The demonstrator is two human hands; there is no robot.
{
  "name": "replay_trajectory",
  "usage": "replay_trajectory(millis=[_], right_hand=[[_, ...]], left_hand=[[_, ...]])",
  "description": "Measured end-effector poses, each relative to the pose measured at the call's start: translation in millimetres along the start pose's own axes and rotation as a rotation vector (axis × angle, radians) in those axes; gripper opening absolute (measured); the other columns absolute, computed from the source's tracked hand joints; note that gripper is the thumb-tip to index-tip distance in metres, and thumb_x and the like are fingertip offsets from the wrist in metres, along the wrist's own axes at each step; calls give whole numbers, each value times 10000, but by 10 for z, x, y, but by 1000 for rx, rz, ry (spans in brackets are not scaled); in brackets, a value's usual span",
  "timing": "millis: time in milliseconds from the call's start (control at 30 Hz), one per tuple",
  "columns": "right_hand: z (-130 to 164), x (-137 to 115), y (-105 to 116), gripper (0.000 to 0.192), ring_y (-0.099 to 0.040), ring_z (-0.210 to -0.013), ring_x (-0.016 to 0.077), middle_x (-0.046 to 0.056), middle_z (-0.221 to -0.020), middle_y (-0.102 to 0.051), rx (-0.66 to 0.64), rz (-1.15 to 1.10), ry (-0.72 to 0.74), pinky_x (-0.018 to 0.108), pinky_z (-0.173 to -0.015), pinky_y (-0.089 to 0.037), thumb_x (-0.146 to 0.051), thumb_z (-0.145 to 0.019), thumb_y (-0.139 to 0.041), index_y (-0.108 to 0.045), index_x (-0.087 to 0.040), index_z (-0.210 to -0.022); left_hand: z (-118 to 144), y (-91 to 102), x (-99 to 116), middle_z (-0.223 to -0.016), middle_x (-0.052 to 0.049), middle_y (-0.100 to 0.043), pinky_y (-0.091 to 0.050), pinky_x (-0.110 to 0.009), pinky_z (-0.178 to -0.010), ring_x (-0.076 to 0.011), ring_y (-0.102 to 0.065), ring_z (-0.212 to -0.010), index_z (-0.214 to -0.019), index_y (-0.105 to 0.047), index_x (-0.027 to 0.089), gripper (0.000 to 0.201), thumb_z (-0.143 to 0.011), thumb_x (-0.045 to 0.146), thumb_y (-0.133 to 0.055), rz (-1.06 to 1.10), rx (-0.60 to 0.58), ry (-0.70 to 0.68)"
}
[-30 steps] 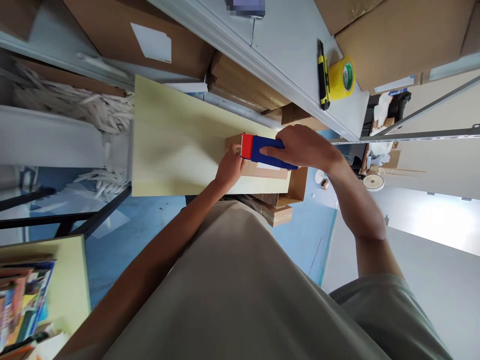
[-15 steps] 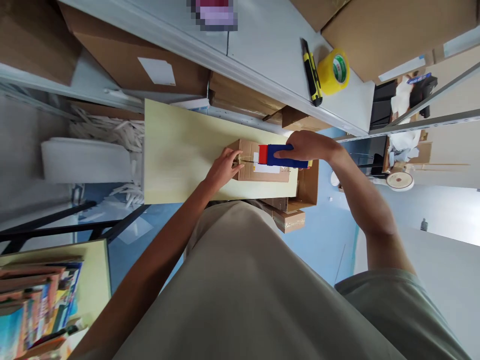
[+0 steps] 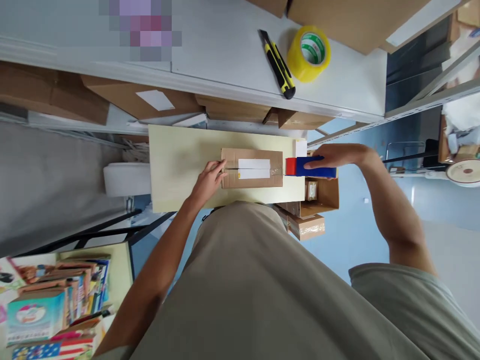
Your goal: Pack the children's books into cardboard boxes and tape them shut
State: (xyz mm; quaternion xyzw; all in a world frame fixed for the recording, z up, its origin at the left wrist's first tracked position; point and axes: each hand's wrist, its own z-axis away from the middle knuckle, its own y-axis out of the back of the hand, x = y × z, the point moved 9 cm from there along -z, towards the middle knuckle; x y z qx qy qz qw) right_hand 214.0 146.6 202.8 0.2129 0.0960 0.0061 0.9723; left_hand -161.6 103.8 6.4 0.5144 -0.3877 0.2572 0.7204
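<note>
A small brown cardboard box (image 3: 229, 181) lies lengthwise on the pale yellow board, with white labels (image 3: 254, 163) and a centre seam on top. Clear tape glints near its right end. My left hand (image 3: 210, 179) rests against the box's left end, fingers extended and slightly apart at the edge. In my right hand (image 3: 325, 154) is a blue tape dispenser (image 3: 313, 167) with a red front end, held just beyond the box's right end. My fingers wrap over the dispenser; its underside is hidden.
A grey shelf (image 3: 221, 55) ahead holds a yellow-black utility knife (image 3: 278, 66) and a yellow tape roll (image 3: 309, 54). Cartons (image 3: 236, 107) sit beneath it. An open carton (image 3: 330, 195) stands beyond the yellow board (image 3: 180, 190). Books (image 3: 71, 285) lie lower left.
The tape dispenser in my right hand has moved right, from above the box to past its right end. My left hand stays at the left end, its fingers less curled around it. The view has shifted.
</note>
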Motion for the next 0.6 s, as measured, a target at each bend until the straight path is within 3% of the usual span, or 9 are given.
replay_trajectory(millis=[100,200,333,600], right_hand=[[-43,449,-143,854,-607,-678,201,36,-715,-697,4,-34,30,351,-678,-423,-1072,-858,-613,-741,-229,-814],[-248,685,-259,838,-578,-669,192,43,-679,-665,31,-21,42,352,-676,-400,-1055,-868,-621,-703,-228,-757],[-423,789,-331,827,-581,-687,189,73,-754,-710,39,-69,100,361,-673,-399,-1036,-890,-614,-697,-221,-776],[-374,947,-424,831,-651,-752,225,97,-824,-770,0,-149,221,380,-693,-442,-1043,-908,-579,-753,-230,-883]], left_hand=[[-1,-8,-24,-1459,-134,-694,-589,-454,-1249,-300,-716,-1344,-1599,-738,293,569,-1033,311,-684,17,-6,41],[1,-19,-66,-1474,-126,-695,-637,-496,-1216,-297,-728,-1303,-1607,-728,293,602,-1012,368,-676,51,-20,77],[27,8,-89,-1498,-136,-686,-651,-517,-1219,-310,-725,-1338,-1580,-743,269,615,-1006,483,-693,77,10,86],[33,-52,-62,-1540,-127,-696,-586,-550,-1305,-339,-730,-1385,-1590,-744,315,657,-979,553,-708,-8,30,122]])
